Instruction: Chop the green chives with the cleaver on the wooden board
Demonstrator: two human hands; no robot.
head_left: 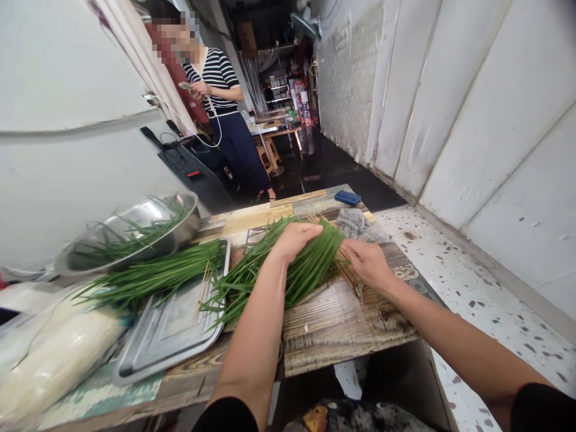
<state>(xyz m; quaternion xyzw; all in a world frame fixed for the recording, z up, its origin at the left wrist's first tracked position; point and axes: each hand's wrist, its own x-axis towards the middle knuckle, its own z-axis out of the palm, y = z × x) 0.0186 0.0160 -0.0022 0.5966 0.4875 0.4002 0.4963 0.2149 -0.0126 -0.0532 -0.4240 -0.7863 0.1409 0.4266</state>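
Observation:
My left hand (297, 238) is closed over a bunch of long green garlic chives (310, 267) on the wooden table, thumb stretched along the top. At the right end of the bunch, my right hand (366, 261) is closed in a pinch against the chive ends; what lies between its fingertips is hidden. Thin bamboo skewers (350, 276) lie beneath and beside the right hand. To the left, a metal tray (180, 336) holds another pile of chives (166, 270) and a few skewers (203, 288).
A steel bowl (191, 222) with loose chives stands at the far left, behind a plastic bag of something pale (67, 354). A grey cloth (355, 225) and a blue box-like item (347, 197) lie on the table's far right. Beyond it, a person (216, 84) stands holding a phone with a cable.

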